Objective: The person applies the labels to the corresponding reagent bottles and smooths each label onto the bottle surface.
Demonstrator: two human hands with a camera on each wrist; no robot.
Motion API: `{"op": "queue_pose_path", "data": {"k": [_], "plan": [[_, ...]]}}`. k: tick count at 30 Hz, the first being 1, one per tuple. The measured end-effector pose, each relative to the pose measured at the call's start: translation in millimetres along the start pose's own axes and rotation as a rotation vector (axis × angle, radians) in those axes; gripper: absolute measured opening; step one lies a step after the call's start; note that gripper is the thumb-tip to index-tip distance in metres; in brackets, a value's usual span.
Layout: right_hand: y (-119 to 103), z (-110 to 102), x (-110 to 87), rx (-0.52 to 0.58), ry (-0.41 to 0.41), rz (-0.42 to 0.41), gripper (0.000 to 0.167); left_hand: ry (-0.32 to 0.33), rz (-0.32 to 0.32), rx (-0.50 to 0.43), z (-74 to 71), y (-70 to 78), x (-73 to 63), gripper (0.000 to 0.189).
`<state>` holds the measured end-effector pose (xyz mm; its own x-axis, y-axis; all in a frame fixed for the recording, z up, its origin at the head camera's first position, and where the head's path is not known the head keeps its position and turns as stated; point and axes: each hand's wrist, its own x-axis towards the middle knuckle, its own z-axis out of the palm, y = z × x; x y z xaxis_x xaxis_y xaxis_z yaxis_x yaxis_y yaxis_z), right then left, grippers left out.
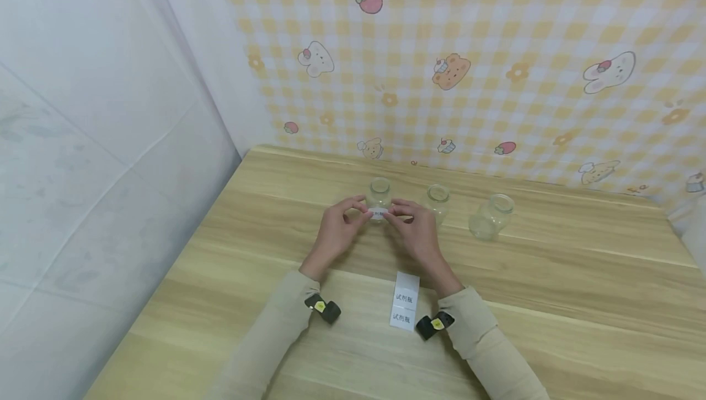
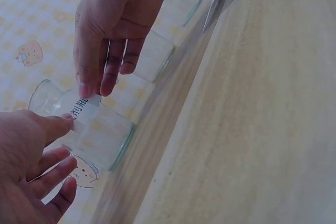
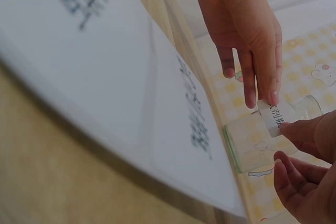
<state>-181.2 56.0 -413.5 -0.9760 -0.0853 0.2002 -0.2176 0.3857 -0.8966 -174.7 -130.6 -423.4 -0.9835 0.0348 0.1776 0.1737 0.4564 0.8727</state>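
On the front of the leftmost glass jar (image 1: 379, 188), a white label (image 1: 377, 214), long axis crosswise, printed face toward the wearer, characters upright. Beneath it, jar standing on the wood-grain table (image 1: 187, 302), long axis vertical, mouth up. Both arms stretched forward and angled inward. Left hand (image 1: 337, 223) pinching the label's left end between thumb and index finger, right hand (image 1: 418, 233) pinching the right end likewise; remaining fingers loosely bent. Farther right, a middle jar (image 1: 439, 194) and a rightmost jar (image 1: 488, 219). Between the forearms, a printed label strip (image 1: 405, 303), lengthwise toward the jars.
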Motion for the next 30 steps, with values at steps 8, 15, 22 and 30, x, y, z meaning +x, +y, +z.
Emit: {"op": "queue_pose_path", "data": {"k": [8,15,22,30], "plan": [[1.3,0.4,0.5,-0.008,0.007,0.005,0.011,0.001,0.010,-0.006,0.7,-0.3,0.1,0.011],[2.7,0.7,1.3,-0.015,0.002,0.016,0.013,0.002,0.019,-0.019,0.7,-0.1,-0.2,0.011],[3.0,1.1,1.0,-0.014,0.004,0.014,0.011,0.002,0.008,-0.012,1.1,-1.5,0.0,0.010],[1.8,0.3,1.0,-0.015,-0.003,0.027,0.011,0.007,0.003,0.006,1.8,-0.8,-0.4,0.011]]}}
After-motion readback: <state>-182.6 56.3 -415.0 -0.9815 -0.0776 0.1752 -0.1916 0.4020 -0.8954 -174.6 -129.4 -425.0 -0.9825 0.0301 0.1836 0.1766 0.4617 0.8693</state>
